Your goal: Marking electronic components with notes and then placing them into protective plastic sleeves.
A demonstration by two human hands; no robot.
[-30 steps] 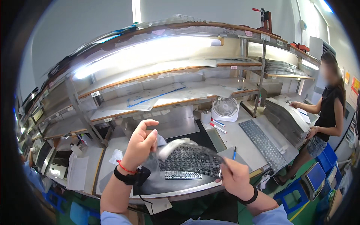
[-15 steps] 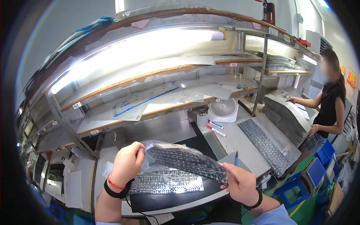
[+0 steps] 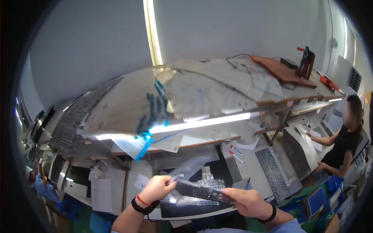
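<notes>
My left hand (image 3: 157,189) pinches the left end of a dark keyboard-patterned sheet (image 3: 198,191), its fingers closed on the edge. At the other end, my right hand (image 3: 248,202) grips the sheet between thumb and fingers. The sheet is tilted above the bench. Clear plastic film (image 3: 192,166) rises beside its left end; whether it is attached to the sheet, I cannot tell. Partly hidden under it, a silver keyboard-patterned sheet (image 3: 208,201) lies on a black mat (image 3: 175,211).
A marker (image 3: 236,157), a blue pen (image 3: 247,183) and another patterned sheet (image 3: 272,173) lie right of the mat. A fan (image 3: 248,142) stands behind. Overhead shelving (image 3: 217,87) spans the bench. At right, a person (image 3: 342,136) handles a large stack of sheets (image 3: 299,149).
The view has tilted upward, bringing the top of the shelving into sight. Both hands still hold the dark sheet, now seen more edge-on, and the clear film stands higher beside it.
</notes>
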